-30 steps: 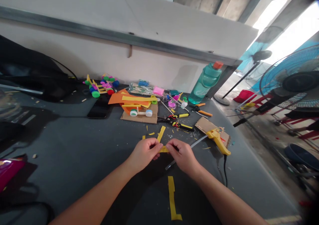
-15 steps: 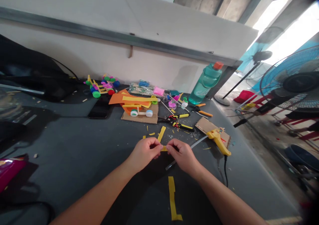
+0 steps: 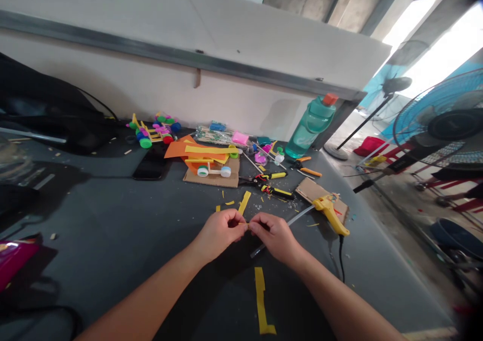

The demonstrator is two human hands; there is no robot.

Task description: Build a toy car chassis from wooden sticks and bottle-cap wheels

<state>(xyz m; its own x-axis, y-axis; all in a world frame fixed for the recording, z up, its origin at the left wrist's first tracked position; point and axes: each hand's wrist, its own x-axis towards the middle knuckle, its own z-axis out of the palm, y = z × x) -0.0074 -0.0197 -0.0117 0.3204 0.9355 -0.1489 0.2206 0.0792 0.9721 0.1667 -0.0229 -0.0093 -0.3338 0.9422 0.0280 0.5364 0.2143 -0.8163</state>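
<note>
Both hands meet above the middle of the dark table, fingertips almost touching. My left hand (image 3: 222, 229) pinches a small yellow paper piece (image 3: 243, 224), most of it hidden by the fingers. From the other side my right hand (image 3: 274, 233) is closed on the same piece. Just behind the hands lies a yellow paper strip (image 3: 245, 202). Nearer to me another yellow strip (image 3: 260, 301), with a notched edge, rests on the table between my forearms. A clear glue stick (image 3: 258, 251) lies partly under my right hand.
At the right a yellow hot glue gun (image 3: 329, 215) rests on cardboard (image 3: 306, 190). Behind the hands are yellow-black pliers (image 3: 277, 191), orange and yellow paper (image 3: 181, 149), a small wheeled toy (image 3: 214, 171) and a phone (image 3: 150, 164). A green bottle (image 3: 310, 127) stands by the wall.
My right hand has shifted slightly left, so the fingertips are closer together. Less of the yellow paper piece shows between them.
</note>
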